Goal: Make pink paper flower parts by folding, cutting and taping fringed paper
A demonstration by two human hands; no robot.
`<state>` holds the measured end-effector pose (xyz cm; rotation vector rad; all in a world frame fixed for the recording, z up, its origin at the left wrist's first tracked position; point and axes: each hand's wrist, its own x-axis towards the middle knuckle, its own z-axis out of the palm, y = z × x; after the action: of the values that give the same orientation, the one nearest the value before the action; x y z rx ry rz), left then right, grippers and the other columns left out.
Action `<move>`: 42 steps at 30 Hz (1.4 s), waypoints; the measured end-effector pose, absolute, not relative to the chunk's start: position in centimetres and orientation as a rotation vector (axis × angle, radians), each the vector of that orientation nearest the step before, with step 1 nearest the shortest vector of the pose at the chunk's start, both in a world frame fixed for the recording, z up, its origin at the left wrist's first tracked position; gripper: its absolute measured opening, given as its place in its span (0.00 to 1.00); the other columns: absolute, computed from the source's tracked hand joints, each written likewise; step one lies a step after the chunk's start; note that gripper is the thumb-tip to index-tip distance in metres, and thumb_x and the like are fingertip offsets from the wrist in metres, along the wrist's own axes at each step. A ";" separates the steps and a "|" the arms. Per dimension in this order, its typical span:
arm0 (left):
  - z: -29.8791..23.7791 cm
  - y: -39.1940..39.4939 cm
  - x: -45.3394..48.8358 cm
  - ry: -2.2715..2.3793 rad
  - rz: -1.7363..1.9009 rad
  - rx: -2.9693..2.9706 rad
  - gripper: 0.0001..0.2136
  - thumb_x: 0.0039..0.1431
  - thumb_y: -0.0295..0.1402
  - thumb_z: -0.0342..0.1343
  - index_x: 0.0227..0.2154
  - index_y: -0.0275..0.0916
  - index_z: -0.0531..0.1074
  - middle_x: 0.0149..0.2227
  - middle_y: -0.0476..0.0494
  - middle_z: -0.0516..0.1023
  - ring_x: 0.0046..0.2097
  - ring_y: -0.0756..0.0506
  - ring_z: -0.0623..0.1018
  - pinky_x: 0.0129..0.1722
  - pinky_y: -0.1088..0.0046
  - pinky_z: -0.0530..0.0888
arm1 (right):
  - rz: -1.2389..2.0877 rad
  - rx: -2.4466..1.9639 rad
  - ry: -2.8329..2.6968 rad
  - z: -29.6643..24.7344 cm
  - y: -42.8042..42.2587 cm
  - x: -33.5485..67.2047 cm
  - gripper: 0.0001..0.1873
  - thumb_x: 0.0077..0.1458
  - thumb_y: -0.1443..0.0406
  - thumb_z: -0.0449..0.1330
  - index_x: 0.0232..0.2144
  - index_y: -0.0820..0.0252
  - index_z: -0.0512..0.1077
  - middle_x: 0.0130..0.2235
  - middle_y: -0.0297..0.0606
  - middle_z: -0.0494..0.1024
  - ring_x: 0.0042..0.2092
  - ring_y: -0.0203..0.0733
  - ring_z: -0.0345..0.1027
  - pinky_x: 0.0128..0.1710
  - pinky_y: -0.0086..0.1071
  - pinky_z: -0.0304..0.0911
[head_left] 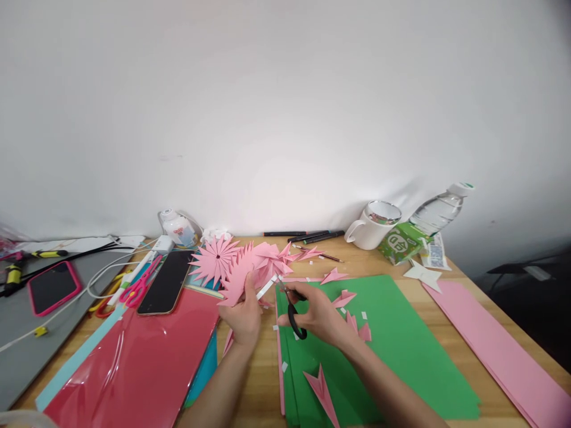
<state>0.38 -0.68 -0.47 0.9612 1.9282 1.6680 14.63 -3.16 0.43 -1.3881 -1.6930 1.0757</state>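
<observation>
My left hand (244,315) is closed, thumb up, around the near edge of a pink pleated paper piece (238,276). A narrow white strip (266,288) sticks out by its thumb; whether it is tape or paper I cannot tell. In my right hand (320,314) are black-handled scissors (294,321), their blade tips at the strip's far end. Beyond my left hand lies a spiky pink paper rosette (215,261). More folded pink paper (270,257) is bunched beside it. Green sheets (401,345) under my right hand carry several folded pink pieces (322,389) and small white scraps.
Left stand a red folder (147,356), a black phone (167,282), pink scissors (140,284) and a pink-cased phone (54,288). Along the wall are pens (312,236), a white mug (375,229), a green box (401,242) and a tilted water bottle (439,211). Pink strips (495,351) lie right.
</observation>
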 end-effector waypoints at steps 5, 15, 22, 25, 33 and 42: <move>-0.1 -0.6 0.5 1.893 1.638 0.966 0.22 0.47 0.49 0.57 0.09 0.36 0.69 0.09 0.43 0.69 0.12 0.45 0.70 0.14 0.69 0.69 | 1.083 -1.426 -1.693 0.9 -3.3 14.2 0.14 0.43 0.58 0.65 0.29 0.60 0.68 0.28 0.29 0.64 0.31 0.36 0.56 0.32 0.29 0.52; -0.7 -0.5 0.4 1.885 1.668 1.038 0.19 0.48 0.47 0.58 0.19 0.33 0.76 0.16 0.41 0.76 0.17 0.43 0.75 0.17 0.69 0.72 | 1.072 -1.472 -1.720 1.3 -3.4 13.7 0.14 0.45 0.57 0.63 0.26 0.58 0.64 0.27 0.29 0.64 0.30 0.36 0.56 0.31 0.28 0.49; -0.2 -0.7 0.5 1.872 1.659 1.029 0.20 0.48 0.49 0.57 0.16 0.34 0.74 0.14 0.42 0.74 0.14 0.44 0.73 0.15 0.69 0.70 | 1.049 -1.508 -1.728 1.0 -3.5 13.7 0.11 0.47 0.59 0.62 0.26 0.59 0.66 0.26 0.28 0.65 0.29 0.35 0.56 0.31 0.28 0.49; 0.1 -0.7 0.6 1.895 1.692 1.029 0.20 0.47 0.49 0.58 0.13 0.35 0.72 0.12 0.44 0.72 0.14 0.44 0.72 0.15 0.69 0.69 | 1.019 -1.530 -1.750 1.0 -3.5 13.7 0.08 0.47 0.62 0.63 0.26 0.59 0.68 0.26 0.28 0.65 0.28 0.34 0.56 0.30 0.27 0.49; -1.4 -0.3 0.1 1.891 1.657 1.066 0.19 0.48 0.48 0.58 0.19 0.33 0.76 0.16 0.40 0.76 0.18 0.42 0.76 0.19 0.68 0.73 | 0.822 -1.641 -1.855 1.0 -3.6 13.9 0.14 0.49 0.65 0.63 0.40 0.57 0.76 0.31 0.35 0.73 0.33 0.41 0.65 0.33 0.30 0.55; -1.0 -0.5 0.4 1.897 1.777 1.133 0.18 0.48 0.46 0.59 0.22 0.33 0.76 0.24 0.35 0.81 0.28 0.38 0.81 0.28 0.66 0.77 | 0.982 -1.512 -1.726 0.6 -3.7 13.7 0.10 0.48 0.62 0.63 0.35 0.59 0.76 0.28 0.32 0.71 0.30 0.39 0.64 0.31 0.29 0.56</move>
<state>0.36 -0.49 -0.96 1.1331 1.8968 1.7768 13.66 -3.75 0.55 -1.5123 -1.7261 0.9821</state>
